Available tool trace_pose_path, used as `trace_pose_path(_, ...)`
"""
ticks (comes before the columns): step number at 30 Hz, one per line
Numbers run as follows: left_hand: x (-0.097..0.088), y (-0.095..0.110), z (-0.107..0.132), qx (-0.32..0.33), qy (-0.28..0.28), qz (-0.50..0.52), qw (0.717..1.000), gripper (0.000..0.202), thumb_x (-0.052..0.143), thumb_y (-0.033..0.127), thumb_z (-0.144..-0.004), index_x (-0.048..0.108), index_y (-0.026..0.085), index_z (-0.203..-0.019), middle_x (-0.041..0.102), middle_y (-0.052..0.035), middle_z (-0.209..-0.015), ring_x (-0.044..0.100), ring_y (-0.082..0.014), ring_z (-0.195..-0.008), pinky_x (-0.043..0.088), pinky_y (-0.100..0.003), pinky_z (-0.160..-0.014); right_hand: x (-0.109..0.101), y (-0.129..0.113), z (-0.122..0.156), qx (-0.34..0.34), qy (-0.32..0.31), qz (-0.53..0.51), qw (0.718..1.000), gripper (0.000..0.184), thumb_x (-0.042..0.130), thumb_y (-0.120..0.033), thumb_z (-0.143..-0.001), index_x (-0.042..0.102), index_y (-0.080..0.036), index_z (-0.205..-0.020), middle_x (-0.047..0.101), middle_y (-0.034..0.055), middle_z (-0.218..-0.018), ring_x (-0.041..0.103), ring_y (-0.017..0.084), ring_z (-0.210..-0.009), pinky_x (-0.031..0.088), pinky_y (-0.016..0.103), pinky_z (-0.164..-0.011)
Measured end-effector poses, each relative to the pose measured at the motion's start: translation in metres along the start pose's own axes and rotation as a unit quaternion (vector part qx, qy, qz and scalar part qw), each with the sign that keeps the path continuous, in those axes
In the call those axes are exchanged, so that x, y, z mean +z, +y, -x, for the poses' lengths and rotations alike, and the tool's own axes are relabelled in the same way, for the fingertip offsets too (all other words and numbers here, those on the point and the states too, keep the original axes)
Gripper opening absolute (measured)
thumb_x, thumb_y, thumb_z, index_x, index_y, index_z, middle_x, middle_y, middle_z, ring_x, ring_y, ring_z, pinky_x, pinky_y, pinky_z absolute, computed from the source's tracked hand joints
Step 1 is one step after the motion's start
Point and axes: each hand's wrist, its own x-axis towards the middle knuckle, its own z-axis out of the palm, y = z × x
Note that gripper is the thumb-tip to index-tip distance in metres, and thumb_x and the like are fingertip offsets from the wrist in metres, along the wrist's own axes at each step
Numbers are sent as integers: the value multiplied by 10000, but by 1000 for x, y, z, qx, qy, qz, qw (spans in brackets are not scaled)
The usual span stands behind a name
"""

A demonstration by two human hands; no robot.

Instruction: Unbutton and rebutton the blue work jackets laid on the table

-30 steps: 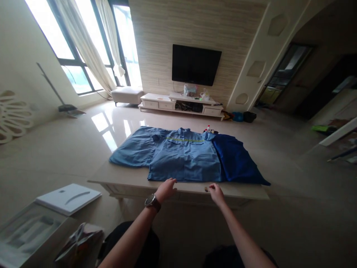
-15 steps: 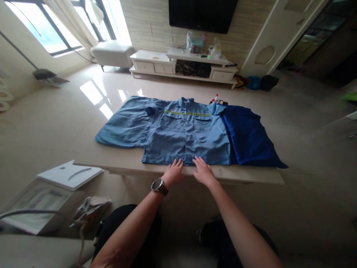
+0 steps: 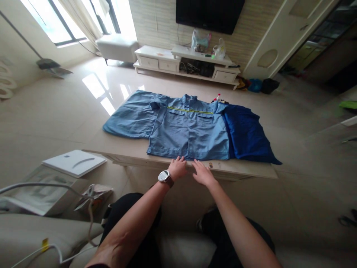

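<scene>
A blue-grey short-sleeved work shirt (image 3: pixel 178 128) with a yellow chest stripe and two flap pockets lies flat, buttoned, with its collar away from me. My left hand (image 3: pixel 177 168), with a watch (image 3: pixel 164 176) on the wrist, rests at the shirt's bottom hem, fingers spread. Just right of it my right hand (image 3: pixel 203 173) lies at the same edge, fingers also stretched out. Neither hand grips anything. Light blue folded cloth (image 3: pixel 129 115) lies left of the shirt, and dark blue cloth (image 3: pixel 248 134) lies to its right.
All the cloth lies on a low table (image 3: pixel 251 169). Bottles with red caps (image 3: pixel 219 97) show behind its far edge. A white box (image 3: pixel 74 163) stands at the left on the floor. Farther off are a TV cabinet (image 3: pixel 156 63) and a grey bench (image 3: pixel 118 44).
The camera view has shifted slightly. My hands have drawn back a little from the shirt toward the table's near edge. The shirt's lie looks unchanged.
</scene>
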Motion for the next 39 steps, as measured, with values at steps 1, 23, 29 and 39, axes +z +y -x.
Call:
trace_pose_path(1,1,1,0,-3,-5,1,1000,549,661,343,-946,569,219,-1473,364,-179,-1702,307,-399,-1591,338,-665,-1235,4,5,4,-6,-3,-14,1000,663,584,-180,-951,437,-231,-1595,231,108,-1760,221,276,-1623,322,578,-1252)
trace_pose_path(23,-12,42,-9,-87,25,-55,994,474,668,268,-906,665,94,-1348,652,-272,-1395,616,-367,-1340,498,-475,-1096,-27,7,15,-65,30,-38,997,460,607,-245,-950,646,-181,-1403,435,141,-1649,363,312,-1535,340,527,-1247)
trace_pose_path(29,-23,20,-20,-48,32,-36,998,323,468,195,-1000,775,98,-1022,772,-235,-1050,763,-349,-1032,571,-444,-905,-19,11,12,-44,9,-58,997,569,615,-226,-955,557,-208,-1521,286,84,-1744,185,304,-1632,314,564,-1272)
trace_pose_path(39,-30,8,-34,-34,54,3,998,339,470,275,-1032,778,133,-1029,779,-220,-994,771,-320,-985,562,-389,-856,-14,5,-15,-51,19,-69,996,583,612,-232,-960,550,-191,-1539,324,99,-1727,227,306,-1624,306,553,-1274)
